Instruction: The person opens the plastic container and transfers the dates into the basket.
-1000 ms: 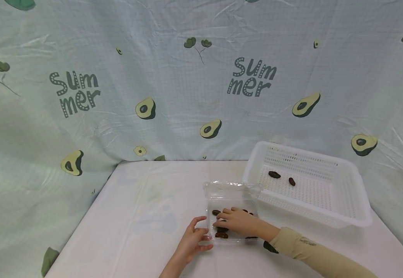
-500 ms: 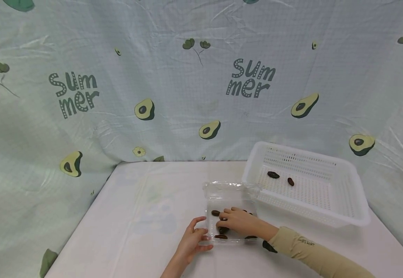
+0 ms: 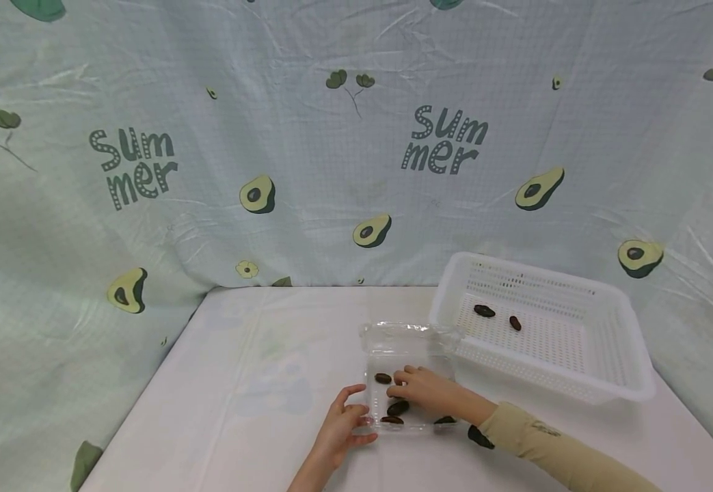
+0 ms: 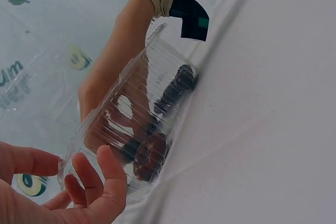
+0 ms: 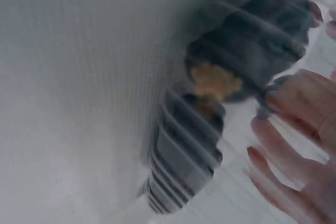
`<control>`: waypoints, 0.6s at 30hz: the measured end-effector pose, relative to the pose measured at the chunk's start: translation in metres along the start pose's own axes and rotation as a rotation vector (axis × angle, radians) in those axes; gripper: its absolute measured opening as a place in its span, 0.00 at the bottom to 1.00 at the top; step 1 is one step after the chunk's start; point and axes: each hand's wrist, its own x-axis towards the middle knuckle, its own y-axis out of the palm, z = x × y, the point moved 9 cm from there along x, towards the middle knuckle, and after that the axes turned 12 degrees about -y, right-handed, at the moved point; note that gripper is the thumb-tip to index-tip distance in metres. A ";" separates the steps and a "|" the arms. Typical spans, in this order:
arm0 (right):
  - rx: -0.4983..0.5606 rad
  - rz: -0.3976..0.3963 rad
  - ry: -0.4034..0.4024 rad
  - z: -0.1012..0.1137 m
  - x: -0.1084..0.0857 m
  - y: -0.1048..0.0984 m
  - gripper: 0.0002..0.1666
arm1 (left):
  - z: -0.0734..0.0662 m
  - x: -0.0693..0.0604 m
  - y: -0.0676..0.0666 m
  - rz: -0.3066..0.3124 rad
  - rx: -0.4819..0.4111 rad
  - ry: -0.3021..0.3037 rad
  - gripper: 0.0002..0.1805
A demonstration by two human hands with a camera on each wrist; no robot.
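Shifted slightly toward 1 o'clock since half a second earlier is the right hand [image 3: 431, 392], and more of one dark, date-like fruit [image 3: 398, 408] is exposed below its fingertips. A clear plastic box [image 3: 411, 361] is reached into from 4 o'clock, with the fingers bent downward and partly spread; a dark shape is seen at the fingertips in the blurred right wrist view, but whether it is gripped cannot be told. The left hand [image 3: 339, 429] is kept at the box's 8 o'clock, half open, its fingers loosely bent and spread, only the outer wall being touched. Further fruits are scattered across the box floor: one at 10 o'clock [image 3: 383, 378], one at 7 [image 3: 392, 420] and one at 5 [image 3: 445, 420]. The clear lid [image 3: 411, 336] is folded back at 12 o'clock. At the box's 2 o'clock, a white perforated basket [image 3: 516, 367] is set just beside the lid, with two fruits [image 3: 484, 311] laid toward its 9 o'clock side. A beige sleeve [image 3: 553, 444] is worn on the right arm. Both containers are placed on a white table [image 3: 258, 424], backed by a pale cloth [image 3: 307, 137] printed with avocados and "summer."
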 end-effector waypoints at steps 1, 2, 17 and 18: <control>-0.001 -0.010 0.004 -0.001 -0.002 -0.002 0.15 | 0.000 0.000 0.000 -0.001 0.000 0.001 0.27; -0.001 -0.021 0.009 -0.002 -0.004 -0.003 0.17 | 0.000 0.000 0.000 -0.003 -0.001 0.001 0.27; -0.065 -0.234 0.002 -0.008 -0.060 -0.059 0.27 | 0.000 0.001 0.001 -0.022 -0.001 -0.001 0.27; -0.064 -0.241 0.014 -0.010 -0.065 -0.064 0.28 | 0.000 0.001 0.001 -0.023 -0.003 0.000 0.27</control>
